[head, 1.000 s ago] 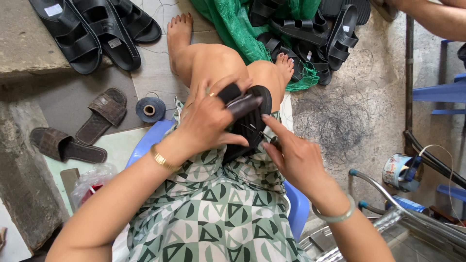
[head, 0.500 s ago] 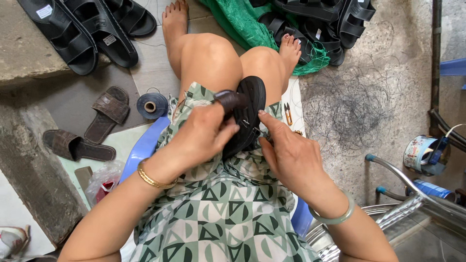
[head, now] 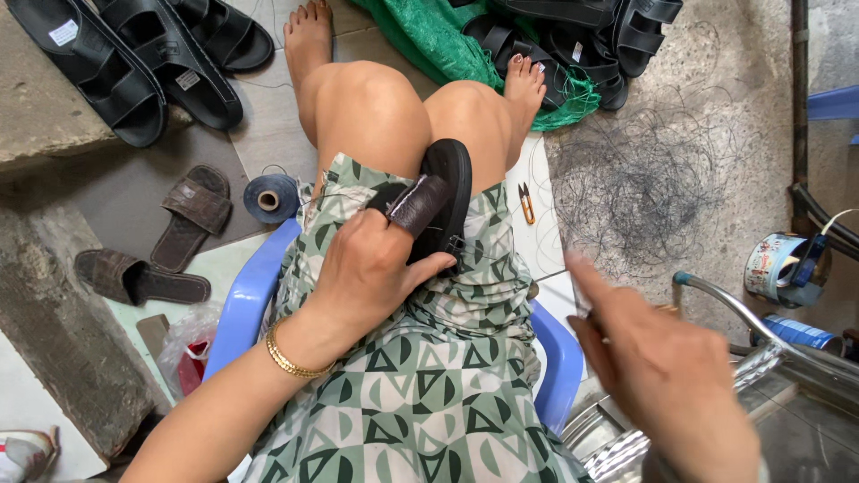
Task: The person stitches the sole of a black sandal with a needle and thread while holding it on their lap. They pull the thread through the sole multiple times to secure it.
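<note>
- The black sandal [head: 452,192] lay on your lap, pinned by your left hand [head: 371,273], fingers closed around it.
- Your right hand [head: 658,367] was pulled aside, pinching something thin I couldn't identify.
- Snips [head: 527,203] lay on the floor beside your knee, thread spool [head: 270,198] opposite.

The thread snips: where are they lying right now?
In the head view the thread snips lie on the floor, just right of the person's right knee, beside the black sandal held on the lap.

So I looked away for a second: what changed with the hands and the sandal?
The right hand left the black sandal and pulled out to the right, away from the lap. The left hand kept its grip on the sandal, which stayed on the lap.
</note>
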